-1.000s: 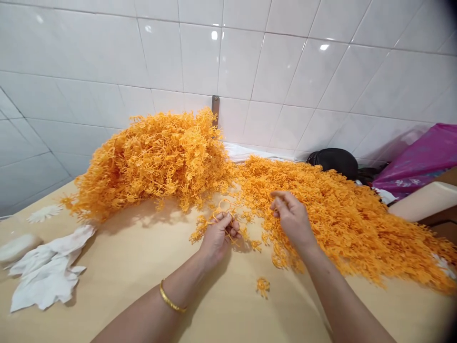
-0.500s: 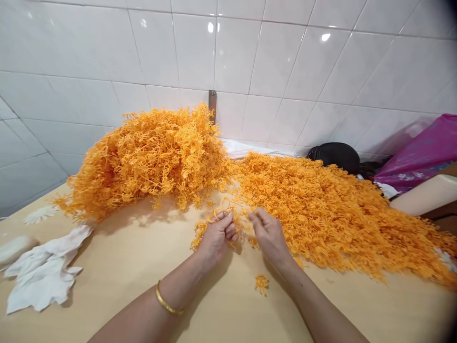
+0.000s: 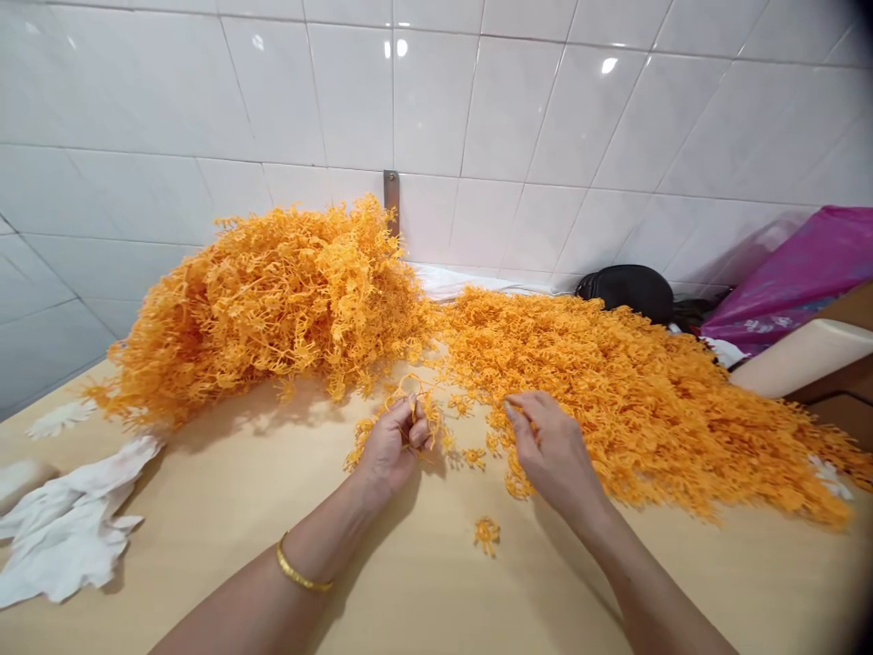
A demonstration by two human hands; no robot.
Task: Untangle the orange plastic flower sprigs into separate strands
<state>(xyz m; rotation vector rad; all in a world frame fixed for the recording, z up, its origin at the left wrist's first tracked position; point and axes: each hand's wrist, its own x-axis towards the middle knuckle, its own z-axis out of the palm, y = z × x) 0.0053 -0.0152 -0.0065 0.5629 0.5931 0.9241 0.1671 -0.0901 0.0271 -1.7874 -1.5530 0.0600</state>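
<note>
My left hand (image 3: 392, 446) is closed in a pinch around a tangled orange artificial flower sprig (image 3: 410, 380), whose thin stems loop above the fingers and hang below them. Small orange florets lie on the table close by, with a lone floret (image 3: 486, 535) nearer to me. My right hand (image 3: 557, 455) is at the left edge of a broad, low heap of loose orange florets (image 3: 655, 409). Its fingers are curled, with thumb and forefinger near each other; whatever they may hold is hidden. Behind my left hand rises a tall pile of orange flower sprigs (image 3: 286, 300).
Crumpled white cloth (image 3: 75, 528) and a white flower-shaped piece (image 3: 61, 418) lie on the left of the table (image 3: 238, 509). A black case (image 3: 627, 291), a purple bag (image 3: 797, 273) and a pale roll (image 3: 805, 357) are at the back right. White tiled wall (image 3: 436, 100) stands behind.
My right hand has moved right, away from the sprig, to the edge of the floret heap. The left hand still holds the sprig. The whole view has shifted slightly.
</note>
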